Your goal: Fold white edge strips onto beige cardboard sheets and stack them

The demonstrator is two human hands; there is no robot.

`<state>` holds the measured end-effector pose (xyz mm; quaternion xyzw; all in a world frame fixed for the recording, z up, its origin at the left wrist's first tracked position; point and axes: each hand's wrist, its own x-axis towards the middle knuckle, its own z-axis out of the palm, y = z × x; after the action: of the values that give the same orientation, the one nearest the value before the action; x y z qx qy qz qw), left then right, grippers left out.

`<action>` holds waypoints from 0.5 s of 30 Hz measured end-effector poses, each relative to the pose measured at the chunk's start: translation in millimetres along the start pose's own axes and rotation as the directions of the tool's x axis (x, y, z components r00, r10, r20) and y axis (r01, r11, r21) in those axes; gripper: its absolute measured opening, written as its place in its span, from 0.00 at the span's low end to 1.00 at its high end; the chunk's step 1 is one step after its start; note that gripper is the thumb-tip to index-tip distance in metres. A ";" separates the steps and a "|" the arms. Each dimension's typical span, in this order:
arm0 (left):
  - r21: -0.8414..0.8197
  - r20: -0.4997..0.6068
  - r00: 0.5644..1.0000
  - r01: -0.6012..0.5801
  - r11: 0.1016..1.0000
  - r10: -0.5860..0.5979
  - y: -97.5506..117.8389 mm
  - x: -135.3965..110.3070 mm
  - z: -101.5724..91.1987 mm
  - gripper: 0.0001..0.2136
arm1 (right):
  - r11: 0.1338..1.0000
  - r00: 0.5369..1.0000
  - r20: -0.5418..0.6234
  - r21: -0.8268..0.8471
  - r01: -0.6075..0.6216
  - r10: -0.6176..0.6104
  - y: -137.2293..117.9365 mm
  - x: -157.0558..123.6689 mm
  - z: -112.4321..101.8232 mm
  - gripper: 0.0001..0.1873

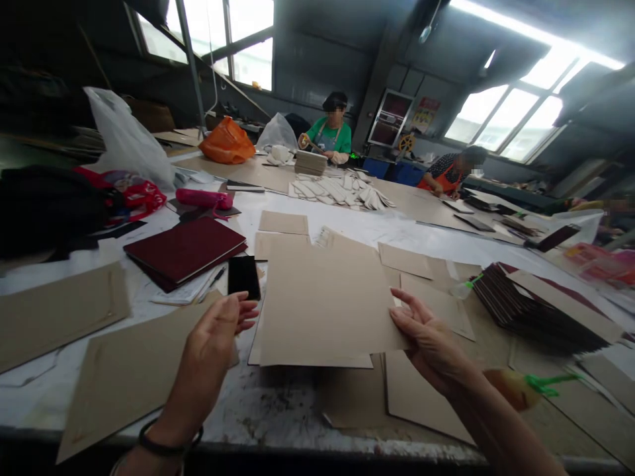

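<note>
A tan cardboard sheet (327,301) is held up in front of me, tilted, above the worktable. My right hand (421,327) grips its right edge between thumb and fingers. To the left of the sheet is my left hand (218,344), apart from it, with fingers loosely curved and nothing in them. A dark band circles that wrist. Part of another pale board (350,361) shows below the held sheet's lower edge. Beside my left fingers lies a black phone-like slab (243,277). Another cardboard piece (133,363) lies under my left forearm.
Maroon covers (186,250) lie at left, near a pink case (204,199). A stack of dark boards (536,311) stands at right, with a green-tied bulb-shaped container (513,389) nearer me. Two people work across the table around a heap of pale strips (342,190).
</note>
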<state>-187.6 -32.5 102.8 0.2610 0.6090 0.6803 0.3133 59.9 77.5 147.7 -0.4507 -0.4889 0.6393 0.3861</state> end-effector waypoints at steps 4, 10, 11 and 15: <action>0.289 -0.020 0.999 0.034 0.957 -0.030 -23.5 -8.3 -7.5 0.23 | 0.999 0.998 -0.045 0.007 -0.041 0.041 31.6 12.8 7.2 0.31; 0.538 0.040 0.999 -0.031 0.842 0.011 -43.5 -7.3 -4.4 0.24 | 0.984 0.998 -0.013 -0.167 -0.063 0.062 55.5 23.0 12.0 0.25; 0.563 0.051 0.998 -0.052 0.825 0.028 -47.6 -6.4 -4.1 0.24 | 0.970 0.998 -0.013 -0.236 -0.057 0.055 56.7 24.0 11.3 0.24; 0.606 0.067 0.992 -0.125 0.786 0.106 -62.6 -3.0 -3.9 0.24 | 0.738 0.993 -0.045 -0.673 0.050 -0.109 60.5 27.0 7.3 0.22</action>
<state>-181.7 -33.4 40.2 0.3946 0.7736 0.4621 0.1797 41.7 87.2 84.4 -0.5636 -0.6886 0.3849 0.2449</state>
